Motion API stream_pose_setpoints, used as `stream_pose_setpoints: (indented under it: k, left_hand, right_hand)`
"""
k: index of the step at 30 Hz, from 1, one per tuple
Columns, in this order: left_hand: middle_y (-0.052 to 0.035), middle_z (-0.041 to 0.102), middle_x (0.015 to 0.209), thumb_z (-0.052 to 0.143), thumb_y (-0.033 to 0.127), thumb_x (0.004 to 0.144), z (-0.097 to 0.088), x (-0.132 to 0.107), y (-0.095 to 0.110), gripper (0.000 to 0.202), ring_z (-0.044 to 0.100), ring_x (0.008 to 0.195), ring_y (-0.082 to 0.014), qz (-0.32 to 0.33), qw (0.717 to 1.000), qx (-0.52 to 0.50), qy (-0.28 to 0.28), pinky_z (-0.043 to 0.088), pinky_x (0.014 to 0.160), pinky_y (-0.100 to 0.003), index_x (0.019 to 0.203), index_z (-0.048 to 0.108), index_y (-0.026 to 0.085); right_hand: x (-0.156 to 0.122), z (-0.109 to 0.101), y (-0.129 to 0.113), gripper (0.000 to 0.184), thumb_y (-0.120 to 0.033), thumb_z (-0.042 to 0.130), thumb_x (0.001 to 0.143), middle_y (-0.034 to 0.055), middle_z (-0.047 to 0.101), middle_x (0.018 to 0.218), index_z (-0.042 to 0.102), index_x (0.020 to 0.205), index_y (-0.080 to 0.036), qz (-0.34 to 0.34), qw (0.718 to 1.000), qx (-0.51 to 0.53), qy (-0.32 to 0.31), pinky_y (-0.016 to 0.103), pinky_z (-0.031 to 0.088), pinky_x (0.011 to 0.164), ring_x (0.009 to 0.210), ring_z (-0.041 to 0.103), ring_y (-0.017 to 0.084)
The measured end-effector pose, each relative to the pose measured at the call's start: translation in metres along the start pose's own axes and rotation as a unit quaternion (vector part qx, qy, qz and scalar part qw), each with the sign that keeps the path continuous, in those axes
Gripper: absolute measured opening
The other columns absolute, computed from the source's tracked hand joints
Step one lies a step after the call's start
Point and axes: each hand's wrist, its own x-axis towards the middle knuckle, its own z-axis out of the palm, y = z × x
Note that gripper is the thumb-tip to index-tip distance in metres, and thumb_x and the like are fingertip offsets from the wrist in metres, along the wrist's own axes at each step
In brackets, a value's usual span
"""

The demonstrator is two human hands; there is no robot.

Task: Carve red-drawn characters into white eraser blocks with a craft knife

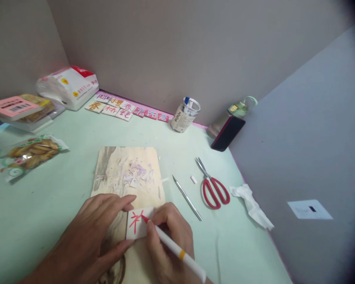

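A small white square tile (135, 232) lies on the wooden board (150, 157), bearing red strokes of a character. My left hand (97, 225) steadies it, with the fingers at its top left corner and the thumb at its lower left. My right hand (174, 232) is closed around a white marker pen (173, 246) with an orange band. The pen's red tip touches the tile at the end of a red stroke. Pale and purple shavings (137, 171) are scattered on the board beyond my hands.
Right of the board lie a craft knife (187, 197), a white eraser piece (193, 180), red-handled scissors (214, 189) and a crumpled tissue (251, 205). Behind stand lettered tiles (111, 110), a jar (183, 116) and a phone (228, 133). Bagged snacks (35, 154) lie left.
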Motion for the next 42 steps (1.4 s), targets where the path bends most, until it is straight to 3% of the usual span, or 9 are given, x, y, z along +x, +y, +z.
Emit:
stream_pose_setpoints:
  k: [13, 17, 26, 36, 42]
  left_hand:
    - [-0.0056, 0.078, 0.135, 0.069, 0.050, 0.105, 0.000, 0.001, 0.001, 0.055, 0.074, 0.124, -0.0360, -0.006, 1.000, -0.008, 0.007, 0.064, 0.105, -0.054, 0.158, 0.055, 0.042]
    - [-0.0062, 0.078, 0.136, 0.068, 0.049, 0.105, 0.001, 0.000, -0.001, 0.056, 0.074, 0.126, -0.0370, -0.010, 1.000, -0.001, 0.003, 0.064, 0.108, -0.059, 0.159, 0.054, 0.043]
    - [-0.0034, 0.078, 0.138, 0.070, 0.051, 0.105, 0.000, -0.002, -0.001, 0.054, 0.074, 0.127, -0.0342, -0.009, 1.000, 0.001, 0.008, 0.064, 0.107, -0.050, 0.157, 0.057, 0.041]
    - [-0.0060, 0.079, 0.135, 0.070, 0.053, 0.103, 0.002, -0.002, -0.003, 0.054, 0.075, 0.126, -0.0382, -0.021, 1.000, 0.000, 0.015, 0.065, 0.108, -0.060, 0.155, 0.060, 0.043]
    - [-0.0048, 0.078, 0.136, 0.068, 0.052, 0.104, 0.002, -0.002, -0.001, 0.055, 0.074, 0.126, -0.0377, -0.020, 1.000, -0.008, 0.011, 0.066, 0.105, -0.058, 0.157, 0.057, 0.045]
  right_hand:
    - [0.006, 0.007, -0.004, 0.020, -0.011, 0.058, 0.098, -0.0057, 0.056, 0.068, 0.051, 0.087, -0.026, -0.013, 0.998, -0.006, 0.059, 0.024, 0.039, 0.052, 0.056, 0.056, 0.012]
    - [0.008, 0.001, -0.008, 0.021, -0.009, 0.058, 0.099, -0.0049, 0.060, 0.068, 0.052, 0.087, -0.026, 0.003, 0.999, -0.028, 0.038, 0.023, 0.042, 0.052, 0.055, 0.056, 0.012]
    - [0.005, 0.001, -0.002, 0.022, -0.007, 0.058, 0.101, -0.0047, 0.058, 0.072, 0.052, 0.091, -0.026, -0.005, 1.000, -0.025, 0.016, 0.025, 0.041, 0.055, 0.060, 0.058, 0.013]
    - [0.001, -0.002, -0.001, 0.025, -0.007, 0.057, 0.101, -0.0049, 0.057, 0.072, 0.049, 0.090, -0.027, 0.009, 0.997, -0.054, 0.052, 0.026, 0.041, 0.055, 0.061, 0.059, 0.015]
    - [-0.004, -0.002, 0.006, 0.020, -0.010, 0.057, 0.107, -0.0020, 0.061, 0.077, 0.054, 0.094, -0.026, -0.005, 1.000, -0.004, 0.016, 0.029, 0.042, 0.057, 0.064, 0.058, 0.016]
